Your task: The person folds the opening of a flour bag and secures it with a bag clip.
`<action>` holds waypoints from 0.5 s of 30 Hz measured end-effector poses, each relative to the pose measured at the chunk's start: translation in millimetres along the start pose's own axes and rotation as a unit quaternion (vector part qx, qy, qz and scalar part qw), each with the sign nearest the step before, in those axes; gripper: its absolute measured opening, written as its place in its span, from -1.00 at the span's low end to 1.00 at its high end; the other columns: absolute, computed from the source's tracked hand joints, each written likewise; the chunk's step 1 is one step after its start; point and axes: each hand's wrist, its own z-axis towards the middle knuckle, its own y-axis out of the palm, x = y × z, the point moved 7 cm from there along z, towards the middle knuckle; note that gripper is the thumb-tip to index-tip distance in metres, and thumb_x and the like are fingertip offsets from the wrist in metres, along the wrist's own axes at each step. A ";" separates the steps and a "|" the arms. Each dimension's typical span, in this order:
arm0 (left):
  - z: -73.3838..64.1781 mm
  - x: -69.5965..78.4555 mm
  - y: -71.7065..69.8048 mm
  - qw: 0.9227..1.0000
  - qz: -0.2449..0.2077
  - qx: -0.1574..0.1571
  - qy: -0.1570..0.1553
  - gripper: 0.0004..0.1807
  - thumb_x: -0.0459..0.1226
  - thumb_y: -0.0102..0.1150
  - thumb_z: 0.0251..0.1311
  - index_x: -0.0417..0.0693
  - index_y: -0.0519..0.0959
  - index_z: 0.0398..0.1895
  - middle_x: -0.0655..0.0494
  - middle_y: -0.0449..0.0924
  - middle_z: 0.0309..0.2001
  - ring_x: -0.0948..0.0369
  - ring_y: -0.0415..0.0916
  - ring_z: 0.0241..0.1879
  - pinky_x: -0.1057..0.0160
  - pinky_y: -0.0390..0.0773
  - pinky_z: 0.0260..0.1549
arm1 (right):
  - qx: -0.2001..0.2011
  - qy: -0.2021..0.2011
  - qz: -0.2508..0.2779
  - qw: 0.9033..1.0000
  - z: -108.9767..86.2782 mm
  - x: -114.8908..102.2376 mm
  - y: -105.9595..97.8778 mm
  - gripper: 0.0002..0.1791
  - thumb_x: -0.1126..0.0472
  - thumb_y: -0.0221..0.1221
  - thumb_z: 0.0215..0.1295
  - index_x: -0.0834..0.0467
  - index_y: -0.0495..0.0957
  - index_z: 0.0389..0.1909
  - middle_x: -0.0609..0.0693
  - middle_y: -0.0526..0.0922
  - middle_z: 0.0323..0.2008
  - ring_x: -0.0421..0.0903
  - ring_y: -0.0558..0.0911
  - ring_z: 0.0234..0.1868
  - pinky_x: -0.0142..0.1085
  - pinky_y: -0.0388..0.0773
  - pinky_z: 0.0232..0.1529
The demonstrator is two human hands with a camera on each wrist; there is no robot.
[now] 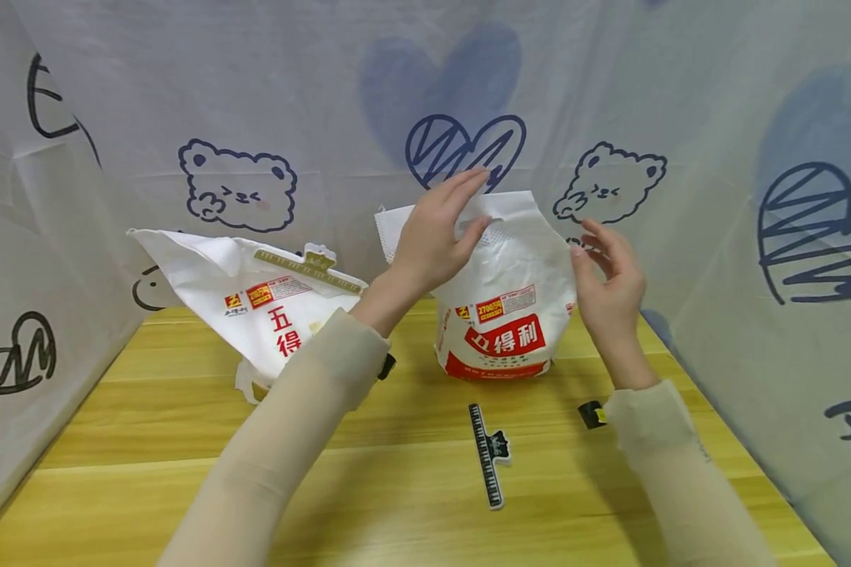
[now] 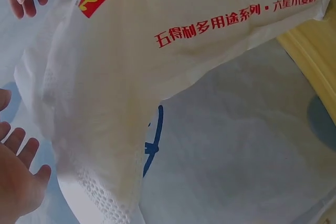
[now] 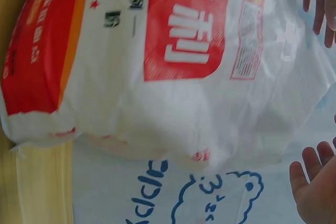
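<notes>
2 bare hands in cream sleeves are at the top of a white flour bag with a red printed label [image 1: 499,272], which stands upright on a yellow wood-grain table [image 1: 184,472], right of centre. The left hand [image 1: 436,236] is in front of the bag's upper left part, fingers extended and thumb apart; whether it touches the bag, I cannot tell. The right hand [image 1: 613,287] is just beside the bag's right side, fingers spread and gently bent, pinching nothing.

To the left, a 2nd white bag with red lettering [image 1: 206,272] leans, a gold-coloured long clip [image 1: 312,268] across its top edge. A black long clip with white edging [image 1: 489,457] lies on the table in front of the upright bag. Behind hangs white cloth with blue hearts and bears [image 1: 326,79].
</notes>
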 end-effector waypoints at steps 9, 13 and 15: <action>11.4 0.6 23.4 0.996 0.054 -0.063 0.024 -0.39 -0.14 0.18 0.50 -0.06 0.36 0.54 0.03 0.34 0.53 0.07 0.28 0.50 0.19 0.11 0.55 | -0.024 0.023 -0.054 0.998 5.7 28.9 -2.6 -0.56 0.27 0.18 0.51 0.17 0.52 0.36 0.05 0.58 0.29 -0.01 0.55 0.27 -0.11 0.51 0.35; 15.6 -0.1 28.6 0.994 0.068 -0.079 0.028 -0.38 -0.13 0.18 0.50 -0.06 0.34 0.55 0.04 0.33 0.53 0.08 0.27 0.51 0.20 0.08 0.56 | -0.050 0.041 -0.076 0.995 6.4 40.9 0.1 -0.53 0.25 0.18 0.52 0.16 0.48 0.40 0.09 0.58 0.30 0.06 0.56 0.29 -0.07 0.52 0.35; 17.8 -1.6 31.1 0.993 0.075 -0.087 0.025 -0.37 -0.12 0.18 0.50 -0.04 0.33 0.56 0.05 0.32 0.54 0.09 0.25 0.52 0.20 0.08 0.56 | -0.065 0.051 -0.089 0.993 5.9 46.2 2.0 -0.51 0.25 0.17 0.52 0.16 0.46 0.43 0.12 0.57 0.31 0.11 0.56 0.30 -0.02 0.52 0.35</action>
